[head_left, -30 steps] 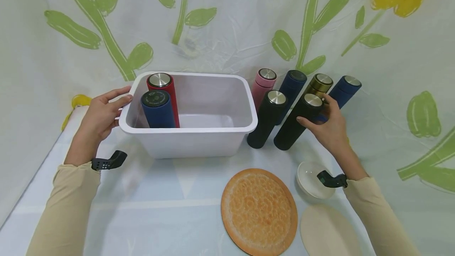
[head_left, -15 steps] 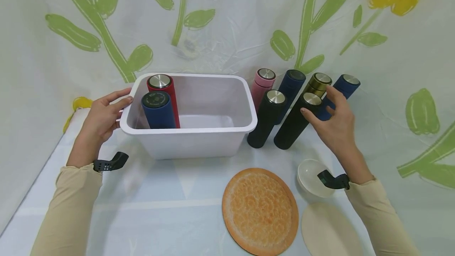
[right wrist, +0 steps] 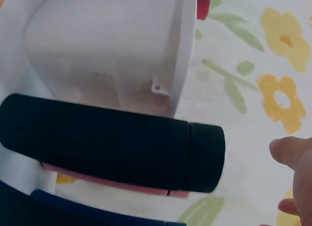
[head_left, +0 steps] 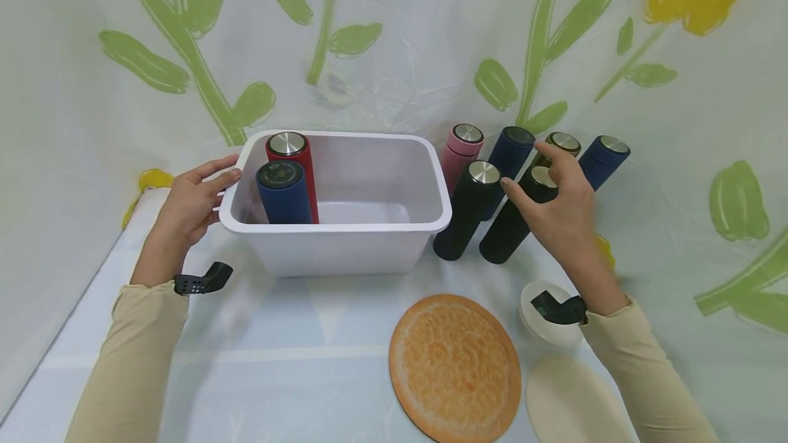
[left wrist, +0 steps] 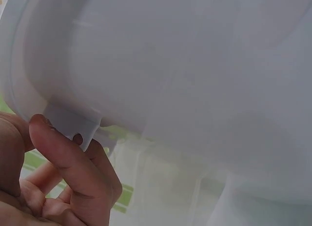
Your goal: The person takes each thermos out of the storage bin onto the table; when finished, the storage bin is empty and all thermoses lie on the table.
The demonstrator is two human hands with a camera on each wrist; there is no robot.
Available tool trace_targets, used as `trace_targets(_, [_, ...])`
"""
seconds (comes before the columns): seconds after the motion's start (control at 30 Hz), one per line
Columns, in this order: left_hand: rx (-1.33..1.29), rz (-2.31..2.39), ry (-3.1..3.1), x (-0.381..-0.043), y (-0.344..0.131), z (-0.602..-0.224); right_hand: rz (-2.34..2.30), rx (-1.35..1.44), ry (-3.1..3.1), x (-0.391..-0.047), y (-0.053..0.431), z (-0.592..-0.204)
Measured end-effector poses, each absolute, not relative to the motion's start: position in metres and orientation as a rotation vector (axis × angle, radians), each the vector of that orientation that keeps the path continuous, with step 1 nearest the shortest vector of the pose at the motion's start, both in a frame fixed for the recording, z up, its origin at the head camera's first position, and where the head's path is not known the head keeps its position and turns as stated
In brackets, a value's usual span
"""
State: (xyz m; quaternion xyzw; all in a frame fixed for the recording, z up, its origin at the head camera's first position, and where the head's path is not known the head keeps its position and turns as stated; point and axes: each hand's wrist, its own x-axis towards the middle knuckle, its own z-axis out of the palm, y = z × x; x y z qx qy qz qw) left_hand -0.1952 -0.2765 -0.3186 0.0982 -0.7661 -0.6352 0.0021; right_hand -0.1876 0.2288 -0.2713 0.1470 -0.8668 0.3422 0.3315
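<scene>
Beside the white tub (head_left: 335, 245), the right hand (head_left: 563, 214) is hovering open-fingered over a black flask (head_left: 514, 219); it looks rigid, smooth and weighty, best gripped mid-body, while the left hand (head_left: 187, 207) is holding the tub's rim.

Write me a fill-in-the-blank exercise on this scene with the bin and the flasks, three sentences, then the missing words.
1. Inside the white bin stand ____ flasks, a red flask and a blue flask.
2. The left hand holds the bin by its ____ end.
3. The right hand reaches over the black flask, which stands ____ the bin, to its right.

Missing words: two; left; outside
</scene>
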Motion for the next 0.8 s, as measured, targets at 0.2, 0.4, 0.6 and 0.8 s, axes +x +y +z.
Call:
trace_targets(0.2, [0.318, -1.975, -2.415, -0.196, -0.275, -0.318, 0.891, 0.439, -2.26, -0.19, 0.218, -0.277])
trace_targets(0.4, [0.325, -1.973, -2.418, -0.197, -0.276, -0.319, 0.864, 0.524, -2.232, -0.191, 0.206, -0.279])
trace_targets(0.6, [0.324, -1.972, -2.417, -0.2, -0.277, -0.322, 0.842, 0.642, -2.213, -0.189, 0.192, -0.279])
trace_targets(0.8, [0.33, -1.988, -2.419, -0.201, -0.277, -0.322, 0.858, 0.745, -2.157, -0.187, 0.175, -0.276])
